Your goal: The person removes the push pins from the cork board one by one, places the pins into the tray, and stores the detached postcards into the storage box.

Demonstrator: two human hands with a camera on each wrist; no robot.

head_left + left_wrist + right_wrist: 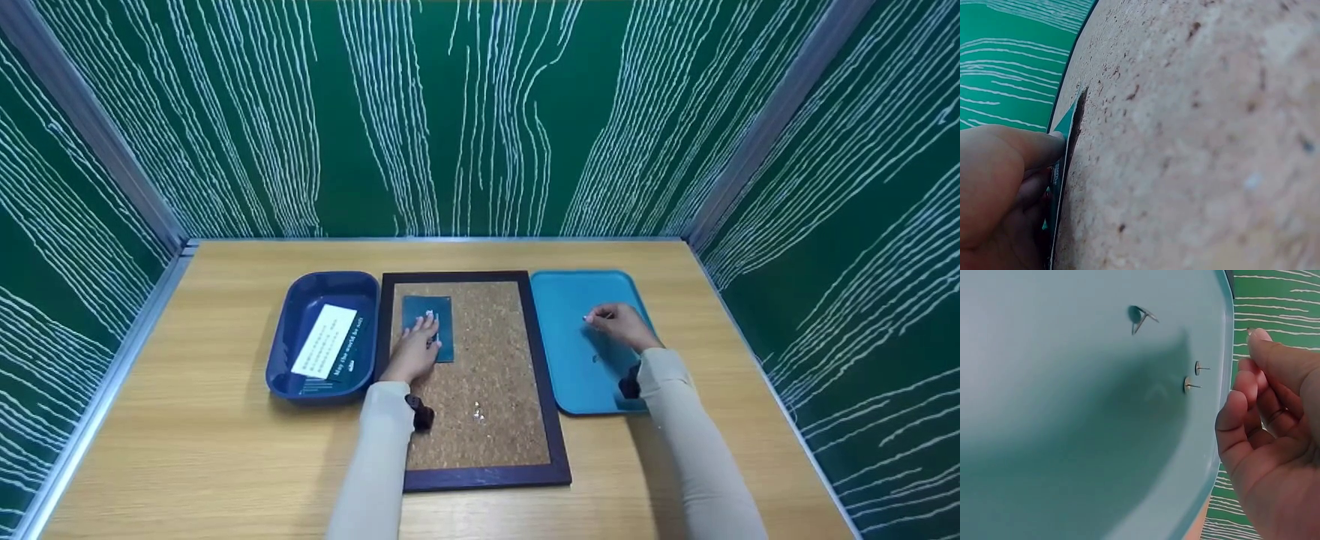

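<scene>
My left hand [414,352] rests on a dark teal card [444,330] lying at the upper left of a cork board [495,360], its fingers spread over the card. In the left wrist view, the thumb [1033,146] presses along the card's edge [1064,169]. Above the blue tray, my right hand [621,324] pinches a thumbtack [1250,330] between thumb and forefinger; only a small bit of it shows at the fingertips. Several thumbtacks [1187,385] lie in the tray [1072,410] below, points up or aslant.
Left of the board stands a dark blue bin [282,367] holding a white printed card [325,341] and a dark lettered card [352,358]. A few small shiny bits [478,411] sit low on the cork. Green patterned walls [480,150] enclose the wooden table [187,420].
</scene>
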